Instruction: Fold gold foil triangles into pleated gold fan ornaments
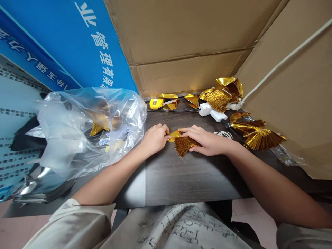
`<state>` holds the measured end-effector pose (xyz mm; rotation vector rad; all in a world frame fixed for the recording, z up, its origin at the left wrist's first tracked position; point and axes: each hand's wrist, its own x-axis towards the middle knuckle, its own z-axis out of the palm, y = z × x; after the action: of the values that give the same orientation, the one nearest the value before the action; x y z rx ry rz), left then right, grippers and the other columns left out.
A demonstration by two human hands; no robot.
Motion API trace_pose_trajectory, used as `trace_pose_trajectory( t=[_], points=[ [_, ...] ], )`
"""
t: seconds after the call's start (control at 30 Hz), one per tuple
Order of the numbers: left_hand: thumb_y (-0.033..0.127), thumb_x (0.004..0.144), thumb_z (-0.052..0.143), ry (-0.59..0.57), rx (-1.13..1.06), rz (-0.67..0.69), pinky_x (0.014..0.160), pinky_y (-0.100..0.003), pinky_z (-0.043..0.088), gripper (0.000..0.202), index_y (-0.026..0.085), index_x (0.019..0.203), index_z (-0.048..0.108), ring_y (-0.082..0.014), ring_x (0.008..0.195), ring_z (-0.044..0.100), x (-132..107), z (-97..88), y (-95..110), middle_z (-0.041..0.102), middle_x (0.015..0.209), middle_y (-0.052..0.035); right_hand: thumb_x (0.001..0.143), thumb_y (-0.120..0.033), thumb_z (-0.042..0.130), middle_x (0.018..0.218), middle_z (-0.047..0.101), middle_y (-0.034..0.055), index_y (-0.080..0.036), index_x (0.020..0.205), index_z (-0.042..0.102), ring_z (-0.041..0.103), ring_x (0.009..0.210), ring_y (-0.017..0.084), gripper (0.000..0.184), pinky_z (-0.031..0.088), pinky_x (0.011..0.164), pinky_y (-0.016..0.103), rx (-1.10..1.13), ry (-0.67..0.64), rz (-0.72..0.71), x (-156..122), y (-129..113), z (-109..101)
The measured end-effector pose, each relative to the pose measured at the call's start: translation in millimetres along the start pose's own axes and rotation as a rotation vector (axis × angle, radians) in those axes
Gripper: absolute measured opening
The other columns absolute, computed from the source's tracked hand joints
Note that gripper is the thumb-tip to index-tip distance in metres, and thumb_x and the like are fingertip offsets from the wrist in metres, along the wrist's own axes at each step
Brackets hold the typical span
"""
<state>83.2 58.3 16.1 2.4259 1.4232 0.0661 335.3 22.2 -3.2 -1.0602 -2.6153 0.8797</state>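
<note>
A pleated piece of gold foil paper (pixel 183 145) lies on the dark table in front of me, its folds fanned toward my body. My left hand (pixel 156 138) pinches the flat pointed left end of it between thumb and fingers. Over the right side rests my right hand (pixel 204 140), fingers on top and thumb at the near edge, gripping the pleats and hiding part of them. Just beyond my right hand is a coiled white cord (pixel 223 135).
Tied gold foil fans (pixel 220 97) and another fan (pixel 261 135) lie at the back right, near white chargers (pixel 209 110). A yellow tape measure (pixel 156 103) and folded foil pieces (pixel 192 100) line the back. A clear plastic bag (pixel 70 128) bulges on the left. Cardboard panels (pixel 192 31) enclose the table.
</note>
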Motion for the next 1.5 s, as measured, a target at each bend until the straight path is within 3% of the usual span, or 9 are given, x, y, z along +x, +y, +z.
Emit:
trace_pose_trajectory(
  t=[0.37,0.57,0.7,0.83,0.93,1.07,1.13,1.33,1.5],
  points=[
    [0.030,0.098,0.058,-0.034,0.190,-0.105,0.074,-0.038,0.051,0.020,0.011,0.103,0.064,-0.0327,0.097,0.066,-8,4.8,14,0.065,0.102,-0.0176,0.094,-0.037,0.057,0.154,0.044,0.0156,-0.015,0.134,0.053,0.045,0.127,0.027,0.045,0.040,0.110,0.053,0.018,-0.017,-0.043,1,-8,-1],
    [0.025,0.095,0.060,-0.023,0.088,-0.067,0.065,-0.031,0.046,0.012,0.016,0.102,0.062,-0.0255,0.078,0.069,-6,2.9,10,0.071,0.093,-0.0116,0.093,-0.034,0.059,0.143,0.047,0.0153,-0.017,0.130,0.053,0.046,0.128,0.026,0.041,0.040,0.112,0.052,0.019,0.020,-0.054,1,-7,3],
    [0.019,0.093,0.058,-0.023,-0.051,-0.054,0.073,-0.035,0.047,0.012,0.020,0.102,0.067,-0.0276,0.090,0.068,2,-2.5,1,0.073,0.101,-0.0097,0.094,-0.034,0.058,0.124,0.054,0.0137,-0.017,0.130,0.053,0.049,0.117,0.024,0.040,0.044,0.105,0.050,0.032,0.018,-0.040,2,-6,4],
    [0.020,0.091,0.057,0.132,-0.480,-0.023,0.066,-0.027,0.044,0.006,0.017,0.087,0.062,-0.0159,0.072,0.059,11,1.1,-4,0.066,0.081,-0.0029,0.095,-0.033,0.056,0.122,0.053,0.0139,-0.016,0.125,0.054,0.050,0.113,0.024,0.035,0.047,0.103,0.050,0.014,0.048,-0.047,5,-8,7],
    [0.028,0.089,0.060,0.226,-0.945,-0.029,0.056,-0.021,0.042,0.013,0.017,0.085,0.055,-0.0090,0.059,0.051,17,11.0,-4,0.057,0.071,0.0020,0.094,-0.030,0.056,0.141,0.040,0.0174,-0.015,0.128,0.053,0.050,0.120,0.023,0.037,0.050,0.105,0.048,0.021,0.086,-0.047,5,-12,13],
    [0.031,0.078,0.074,0.180,-1.245,-0.057,0.062,-0.021,0.052,0.026,0.015,0.084,0.055,-0.0109,0.067,0.063,20,20.6,-4,0.064,0.076,-0.0006,0.093,-0.032,0.057,0.165,0.001,0.0148,-0.019,0.131,0.055,0.039,0.136,0.030,0.040,0.047,0.110,0.056,-0.047,0.154,-0.020,5,-16,21],
    [0.032,0.072,0.080,0.104,-1.313,-0.051,0.071,-0.025,0.056,0.032,0.013,0.084,0.058,-0.0130,0.073,0.067,19,21.7,-4,0.069,0.081,-0.0038,0.093,-0.034,0.058,0.166,-0.003,0.0127,-0.021,0.131,0.057,0.030,0.142,0.035,0.041,0.045,0.110,0.061,-0.071,0.179,0.022,5,-17,22],
    [0.041,0.067,0.088,-0.097,-1.305,-0.006,0.070,-0.025,0.051,0.040,0.011,0.080,0.065,-0.0127,0.072,0.065,13,20.8,-4,0.072,0.081,-0.0052,0.094,-0.037,0.058,0.146,0.040,0.0166,-0.019,0.132,0.055,0.033,0.137,0.029,0.043,0.040,0.116,0.059,0.009,0.164,-0.050,8,-14,18],
    [0.042,0.071,0.084,-0.040,-1.175,0.074,0.074,-0.027,0.051,0.036,0.012,0.087,0.074,-0.0151,0.079,0.064,13,20.6,-6,0.072,0.088,-0.0066,0.095,-0.036,0.057,0.124,0.054,0.0153,-0.016,0.123,0.057,0.044,0.114,0.026,0.035,0.046,0.104,0.055,0.042,0.131,-0.024,12,-12,16]
  ],
)
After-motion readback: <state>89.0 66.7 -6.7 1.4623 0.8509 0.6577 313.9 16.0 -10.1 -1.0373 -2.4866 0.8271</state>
